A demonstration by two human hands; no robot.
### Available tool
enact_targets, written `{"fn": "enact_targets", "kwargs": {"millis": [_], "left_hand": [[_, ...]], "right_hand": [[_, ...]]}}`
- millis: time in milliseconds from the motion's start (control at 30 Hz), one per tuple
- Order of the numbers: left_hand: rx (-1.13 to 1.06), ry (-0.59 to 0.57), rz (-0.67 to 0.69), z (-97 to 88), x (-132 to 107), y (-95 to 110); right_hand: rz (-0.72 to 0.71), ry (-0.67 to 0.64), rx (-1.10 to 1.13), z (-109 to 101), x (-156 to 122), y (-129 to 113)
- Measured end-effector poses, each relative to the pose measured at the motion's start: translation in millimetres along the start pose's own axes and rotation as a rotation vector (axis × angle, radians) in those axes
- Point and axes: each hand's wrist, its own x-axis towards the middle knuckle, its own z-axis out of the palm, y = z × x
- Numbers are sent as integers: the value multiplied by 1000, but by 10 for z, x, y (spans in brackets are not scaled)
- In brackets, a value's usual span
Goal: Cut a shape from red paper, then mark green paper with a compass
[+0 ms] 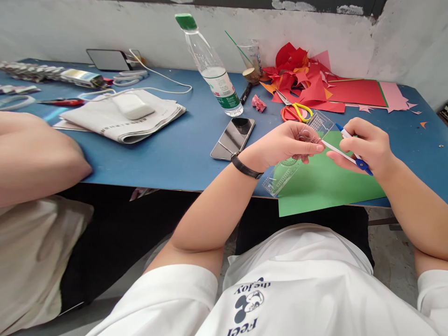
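A white and blue drawing compass (pixel 340 151) is held between both hands, its legs spread apart. My right hand (pixel 373 144) is closed around it near the blue hinge, one blue-tipped leg pointing up and away. The thumb and fingers of my left hand (pixel 296 140) pinch the end of the other white leg. A clear plastic stencil ruler (pixel 280 179) runs diagonally behind and around my left fingers; whether they also grip it, I cannot tell. Under the hands lies a green paper sheet (pixel 315 191), overhanging the table's front edge.
Beyond my hands are scissors (pixel 297 112), red paper scraps (pixel 308 79) and a water bottle (pixel 220 86). A phone (pixel 234 138) lies by my left wrist. Further left are a folded newspaper (pixel 122 125) and another person's arm (pixel 38 156) on the blue table (pixel 168 161).
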Motion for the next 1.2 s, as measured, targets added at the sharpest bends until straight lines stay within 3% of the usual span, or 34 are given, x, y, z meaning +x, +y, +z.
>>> {"fn": "enact_targets", "kwargs": {"millis": [133,1200], "left_hand": [[7,43,-4,-8,1,-15],[48,8,-33,-27,-14,9]], "right_hand": [[9,-25,-2,-11,-11,13],[-3,-56,-4,-11,-8,22]]}}
